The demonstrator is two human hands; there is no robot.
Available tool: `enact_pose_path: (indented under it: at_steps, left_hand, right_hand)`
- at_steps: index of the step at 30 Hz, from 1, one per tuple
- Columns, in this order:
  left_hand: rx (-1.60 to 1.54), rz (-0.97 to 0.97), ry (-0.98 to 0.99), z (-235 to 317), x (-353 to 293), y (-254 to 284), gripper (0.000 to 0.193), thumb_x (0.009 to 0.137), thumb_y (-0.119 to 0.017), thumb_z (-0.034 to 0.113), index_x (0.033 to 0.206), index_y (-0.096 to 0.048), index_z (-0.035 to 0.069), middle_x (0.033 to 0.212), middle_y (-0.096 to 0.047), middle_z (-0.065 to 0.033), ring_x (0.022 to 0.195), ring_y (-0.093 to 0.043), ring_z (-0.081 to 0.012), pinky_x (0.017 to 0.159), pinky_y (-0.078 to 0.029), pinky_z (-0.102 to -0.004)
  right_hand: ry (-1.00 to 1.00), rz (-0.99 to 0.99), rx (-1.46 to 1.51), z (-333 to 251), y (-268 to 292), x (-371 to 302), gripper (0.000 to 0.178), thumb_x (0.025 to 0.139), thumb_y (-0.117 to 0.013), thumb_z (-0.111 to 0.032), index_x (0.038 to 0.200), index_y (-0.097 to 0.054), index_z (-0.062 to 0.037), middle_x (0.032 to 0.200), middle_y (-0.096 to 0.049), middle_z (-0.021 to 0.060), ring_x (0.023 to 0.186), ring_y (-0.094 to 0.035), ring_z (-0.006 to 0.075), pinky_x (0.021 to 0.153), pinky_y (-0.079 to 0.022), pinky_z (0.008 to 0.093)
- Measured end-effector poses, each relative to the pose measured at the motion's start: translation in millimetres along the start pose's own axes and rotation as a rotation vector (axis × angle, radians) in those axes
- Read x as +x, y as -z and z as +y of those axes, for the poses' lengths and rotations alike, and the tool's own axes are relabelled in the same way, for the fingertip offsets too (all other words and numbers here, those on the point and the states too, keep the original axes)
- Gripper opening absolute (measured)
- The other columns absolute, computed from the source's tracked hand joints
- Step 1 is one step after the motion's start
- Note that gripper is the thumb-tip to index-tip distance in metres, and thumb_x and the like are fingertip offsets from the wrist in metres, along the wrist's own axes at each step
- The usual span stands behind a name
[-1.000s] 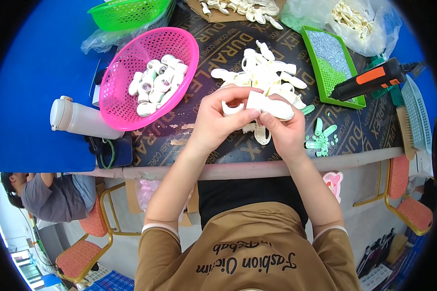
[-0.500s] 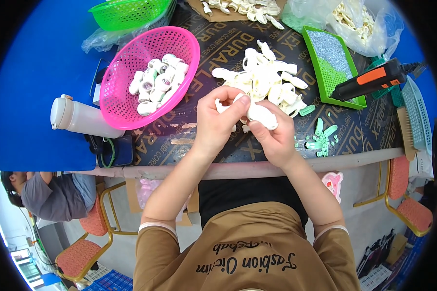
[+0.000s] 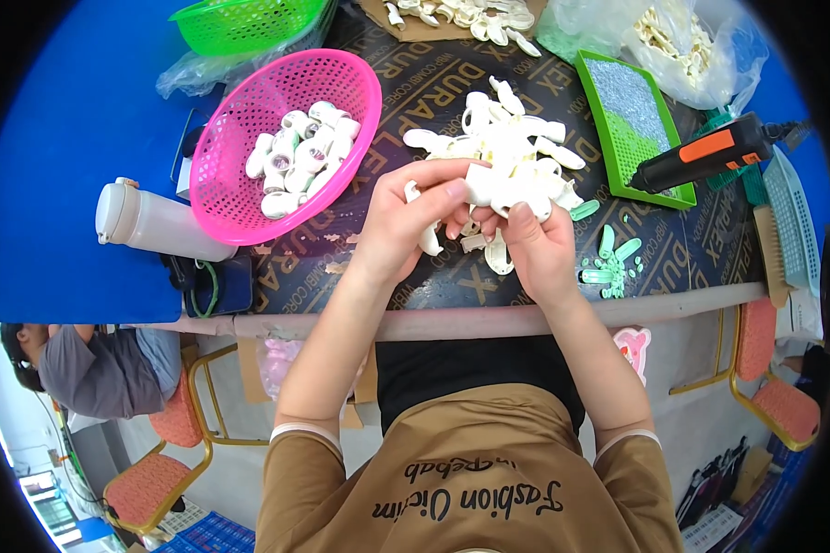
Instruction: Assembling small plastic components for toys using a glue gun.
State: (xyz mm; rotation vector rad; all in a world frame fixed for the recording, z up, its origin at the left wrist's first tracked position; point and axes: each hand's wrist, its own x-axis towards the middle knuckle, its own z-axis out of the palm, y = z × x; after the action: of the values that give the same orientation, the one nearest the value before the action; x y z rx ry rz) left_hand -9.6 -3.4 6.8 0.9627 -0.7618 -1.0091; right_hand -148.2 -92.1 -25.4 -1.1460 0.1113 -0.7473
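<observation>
Both hands are raised over the near part of the dark table. My left hand (image 3: 392, 221) is closed, its thumb and forefinger against the narrow end of a white hollow plastic shell part (image 3: 479, 185). A second, curved white plastic piece (image 3: 430, 238) is tucked in the same hand. My right hand (image 3: 542, 258) is closed round the rounder end of the shell part, its thumb on the near side. Just beyond the fingers lies a heap of loose cream-white plastic shell parts (image 3: 503, 138), partly hidden by the hands.
A pink basket (image 3: 221, 198) holds several white assembled pieces at left, beside a white bottle (image 3: 161, 221). On the right are a green tray (image 3: 609, 129) of grey granules, a black-and-orange power screwdriver (image 3: 705, 152) and small green plastic pieces (image 3: 609, 263). A person (image 3: 111, 369) sits at lower left.
The shell part has moved slightly away from me toward the heap and has been turned. My hands have spread a little, and the curved piece in my left hand shows more.
</observation>
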Motion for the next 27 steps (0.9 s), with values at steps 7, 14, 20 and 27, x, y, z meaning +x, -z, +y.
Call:
enact_pose_path:
  at_steps: [7, 14, 20, 27]
  left_hand:
    - [0.101, -0.044, -0.042, -1.5, -0.2, -7.3, 0.041, 0.081, -0.065, 0.011, 0.118, -0.055, -0.005, 0.091, -0.064, -0.0077, 0.071, -0.058, -0.0082, 0.054, -0.039, -0.0171]
    - [0.062, -0.052, -0.047, -2.2, -0.8, -9.4, 0.038, 0.082, -0.065, 0.01, 0.115, -0.055, -0.005, 0.091, -0.064, -0.0078, 0.071, -0.06, -0.0092, 0.054, -0.039, -0.0168]
    - [0.036, 0.005, -0.059, -2.4, -3.8, -10.6, 0.026, 0.084, -0.06, 0.003, 0.108, -0.057, -0.006, 0.086, -0.064, -0.0099, 0.071, -0.062, -0.0142, 0.065, -0.05, -0.026]
    - [0.103, 0.088, -0.143, -7.6, -2.1, -6.6, 0.016, 0.084, -0.063, 0.006, 0.096, -0.061, -0.005, 0.082, -0.062, -0.0062, 0.071, -0.06, -0.0105, 0.062, -0.048, -0.024]
  right_hand:
    - [-0.001, 0.021, 0.092, -1.5, -2.2, 0.7, 0.033, 0.095, -0.051, -0.029, 0.105, -0.06, 0.001, 0.088, -0.063, 0.0047, 0.076, -0.056, 0.0097, 0.07, -0.044, 0.0243]
    - [-0.019, 0.01, 0.015, 0.1, -0.2, -1.1, 0.033, 0.095, -0.052, -0.03, 0.105, -0.059, 0.0007, 0.087, -0.063, 0.0039, 0.077, -0.055, 0.0089, 0.07, -0.044, 0.0239]
    - [0.024, 0.041, -0.077, -5.5, -8.1, -2.9, 0.027, 0.093, -0.056, -0.023, 0.103, -0.06, 0.001, 0.09, -0.062, 0.0033, 0.077, -0.055, 0.0088, 0.069, -0.045, 0.0237]
    - [0.164, -0.008, -0.395, -5.3, -13.4, -0.2, 0.019, 0.084, -0.065, -0.012, 0.094, -0.06, 0.0035, 0.087, -0.061, 0.0075, 0.078, -0.058, 0.0155, 0.069, -0.045, 0.0259]
